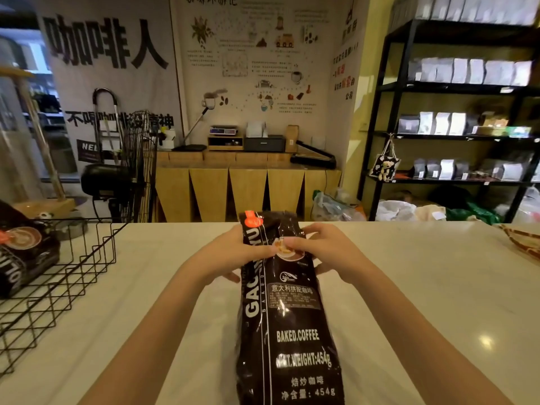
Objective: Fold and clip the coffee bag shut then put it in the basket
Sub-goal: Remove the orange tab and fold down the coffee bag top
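A long dark brown coffee bag (pixel 292 331) with white lettering lies lengthwise on the pale counter (pixel 423 287), its top end pointing away from me. My left hand (pixel 233 255) grips the bag's upper left side. My right hand (pixel 324 252) holds the upper right side, thumb pressed on the front near the cup picture. The top of the bag is bent over between both hands. A black wire basket (pixel 73 264) stands at the left of the counter. No clip is visible.
Another dark coffee bag (pixel 23 252) leans inside the wire basket. A woven item (pixel 523 241) lies at the counter's far right edge. Beyond the counter are a fan, a wooden cabinet and black shelves holding bags.
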